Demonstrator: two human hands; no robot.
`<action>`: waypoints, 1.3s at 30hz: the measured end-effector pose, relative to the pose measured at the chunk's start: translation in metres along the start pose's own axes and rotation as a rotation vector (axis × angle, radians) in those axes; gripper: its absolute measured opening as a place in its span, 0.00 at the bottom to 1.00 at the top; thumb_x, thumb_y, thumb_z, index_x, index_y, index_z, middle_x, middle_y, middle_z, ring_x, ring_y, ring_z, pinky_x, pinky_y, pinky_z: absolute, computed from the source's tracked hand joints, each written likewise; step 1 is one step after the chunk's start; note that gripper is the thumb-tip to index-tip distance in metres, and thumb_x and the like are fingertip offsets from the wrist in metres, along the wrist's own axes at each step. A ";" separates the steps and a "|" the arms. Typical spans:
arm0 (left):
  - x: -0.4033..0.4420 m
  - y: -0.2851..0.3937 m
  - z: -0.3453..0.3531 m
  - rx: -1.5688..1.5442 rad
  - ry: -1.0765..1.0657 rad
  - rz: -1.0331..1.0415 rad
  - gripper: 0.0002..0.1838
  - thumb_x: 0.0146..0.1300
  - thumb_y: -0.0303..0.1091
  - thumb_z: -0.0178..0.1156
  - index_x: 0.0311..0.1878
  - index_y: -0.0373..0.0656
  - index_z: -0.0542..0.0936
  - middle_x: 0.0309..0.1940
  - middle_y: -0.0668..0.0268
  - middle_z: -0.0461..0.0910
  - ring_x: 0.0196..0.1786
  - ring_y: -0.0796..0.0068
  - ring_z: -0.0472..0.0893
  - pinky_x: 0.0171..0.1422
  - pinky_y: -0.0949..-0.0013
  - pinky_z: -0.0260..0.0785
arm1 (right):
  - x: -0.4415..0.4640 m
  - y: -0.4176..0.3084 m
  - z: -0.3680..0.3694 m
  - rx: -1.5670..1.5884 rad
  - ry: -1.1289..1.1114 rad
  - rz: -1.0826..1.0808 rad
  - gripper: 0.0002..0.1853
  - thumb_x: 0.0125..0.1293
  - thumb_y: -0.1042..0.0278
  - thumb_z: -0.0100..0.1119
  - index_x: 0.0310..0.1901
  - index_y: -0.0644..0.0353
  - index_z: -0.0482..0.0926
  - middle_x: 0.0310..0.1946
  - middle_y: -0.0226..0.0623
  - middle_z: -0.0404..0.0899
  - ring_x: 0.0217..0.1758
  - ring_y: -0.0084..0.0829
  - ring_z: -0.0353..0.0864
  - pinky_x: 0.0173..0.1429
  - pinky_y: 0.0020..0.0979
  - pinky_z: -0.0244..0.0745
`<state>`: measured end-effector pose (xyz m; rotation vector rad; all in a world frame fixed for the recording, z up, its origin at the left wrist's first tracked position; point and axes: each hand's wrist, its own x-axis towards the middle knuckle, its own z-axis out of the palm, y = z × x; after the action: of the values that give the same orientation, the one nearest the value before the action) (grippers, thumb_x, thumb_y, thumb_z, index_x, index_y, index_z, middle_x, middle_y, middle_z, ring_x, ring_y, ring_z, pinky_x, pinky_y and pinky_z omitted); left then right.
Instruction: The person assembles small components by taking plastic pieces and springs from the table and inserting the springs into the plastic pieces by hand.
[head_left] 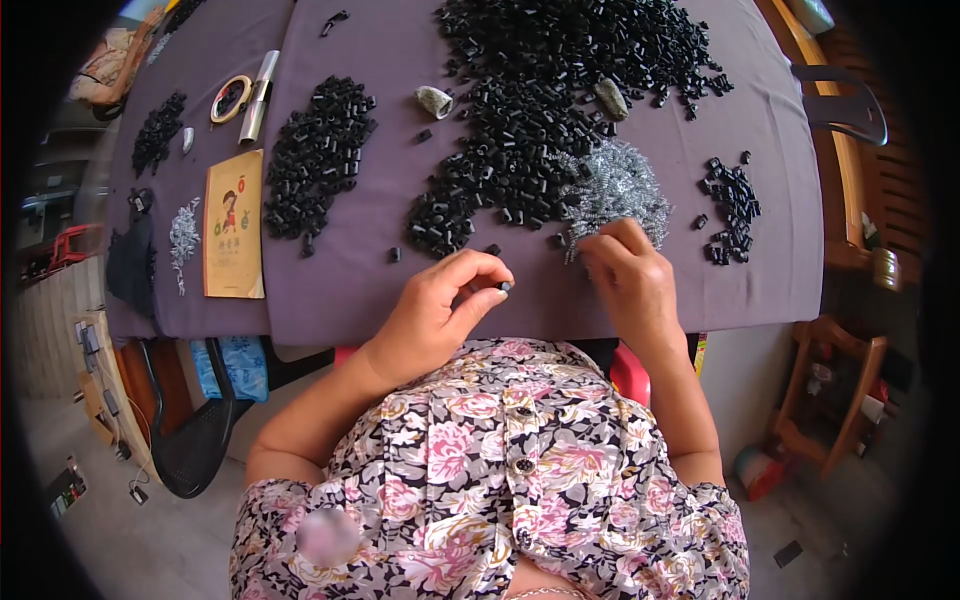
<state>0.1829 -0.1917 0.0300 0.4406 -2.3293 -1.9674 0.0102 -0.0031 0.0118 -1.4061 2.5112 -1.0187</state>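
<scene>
My left hand [448, 303] is closed near the table's front edge, its thumb and forefinger pinched on a small black piece [504, 286]. To its right, my right hand [630, 275] touches the near side of a pile of silvery springs [618, 188], fingertips bent down and close together; whatever lies between them is too small to make out. A large heap of black cylindrical pieces [515, 150] spreads beyond both hands and meets the springs. Two grey finger-shaped covers [434, 101] [610, 99] lie at the heap's edges.
On the purple cloth [350, 290] are another black pile [318, 160], a smaller one at right [731, 210], a yellow booklet [234, 225], a tape roll [231, 100], a shiny roll [259, 98] and small pale pieces [184, 240]. A black chair [190, 455] stands at lower left.
</scene>
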 end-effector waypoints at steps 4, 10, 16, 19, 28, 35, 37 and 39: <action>-0.001 0.003 -0.002 -0.100 -0.072 -0.131 0.09 0.73 0.22 0.58 0.54 0.36 0.76 0.45 0.64 0.83 0.46 0.80 0.83 0.52 0.75 0.76 | 0.003 -0.002 0.003 -0.052 -0.069 -0.019 0.05 0.63 0.75 0.64 0.40 0.57 0.81 0.38 0.37 0.77 0.34 0.45 0.83 0.37 0.42 0.79; -0.004 -0.008 0.003 -0.237 -0.022 -0.182 0.08 0.73 0.22 0.58 0.53 0.35 0.77 0.44 0.65 0.83 0.47 0.80 0.84 0.51 0.76 0.77 | 0.005 -0.003 -0.009 -0.085 -0.125 0.086 0.04 0.63 0.76 0.62 0.39 0.58 0.79 0.38 0.39 0.77 0.37 0.47 0.82 0.41 0.44 0.78; -0.001 -0.003 0.001 -0.158 -0.078 -0.227 0.08 0.72 0.23 0.60 0.53 0.35 0.78 0.44 0.66 0.83 0.48 0.80 0.84 0.51 0.77 0.77 | 0.007 -0.003 -0.010 -0.074 -0.156 0.099 0.05 0.63 0.74 0.62 0.40 0.59 0.78 0.39 0.40 0.76 0.37 0.48 0.82 0.41 0.45 0.78; -0.002 -0.004 0.000 -0.156 -0.073 -0.223 0.09 0.72 0.23 0.59 0.53 0.35 0.78 0.44 0.66 0.83 0.48 0.81 0.84 0.51 0.76 0.77 | 0.007 -0.011 -0.009 -0.072 -0.162 0.112 0.05 0.63 0.73 0.62 0.40 0.59 0.78 0.38 0.40 0.76 0.36 0.48 0.82 0.41 0.44 0.78; 0.000 -0.004 -0.004 -0.134 -0.063 -0.237 0.09 0.73 0.24 0.59 0.53 0.35 0.79 0.44 0.66 0.84 0.47 0.81 0.84 0.51 0.76 0.77 | 0.004 -0.002 -0.010 0.076 -0.114 0.127 0.05 0.64 0.74 0.62 0.41 0.60 0.80 0.36 0.41 0.77 0.34 0.46 0.81 0.40 0.42 0.77; 0.008 -0.002 0.007 -0.197 -0.067 -0.249 0.10 0.73 0.24 0.59 0.55 0.35 0.79 0.45 0.65 0.84 0.47 0.80 0.84 0.51 0.75 0.78 | 0.009 -0.024 -0.017 0.342 -0.164 0.142 0.05 0.62 0.78 0.64 0.40 0.62 0.80 0.33 0.39 0.74 0.30 0.37 0.79 0.37 0.35 0.76; 0.011 0.000 0.009 -0.248 -0.063 -0.260 0.10 0.74 0.24 0.59 0.55 0.34 0.79 0.46 0.65 0.85 0.48 0.80 0.84 0.52 0.75 0.78 | 0.010 -0.036 -0.015 0.376 -0.217 0.089 0.06 0.62 0.77 0.65 0.40 0.60 0.79 0.34 0.38 0.74 0.31 0.38 0.80 0.36 0.37 0.77; 0.011 -0.001 0.010 -0.255 -0.061 -0.261 0.11 0.74 0.25 0.59 0.56 0.34 0.79 0.46 0.65 0.85 0.48 0.80 0.84 0.52 0.74 0.78 | 0.012 -0.040 -0.005 0.282 -0.181 -0.036 0.07 0.61 0.76 0.65 0.40 0.60 0.79 0.35 0.38 0.74 0.33 0.39 0.81 0.36 0.38 0.77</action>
<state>0.1699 -0.1851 0.0252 0.7026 -2.1025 -2.3860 0.0311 -0.0240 0.0420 -1.3932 2.1272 -1.1423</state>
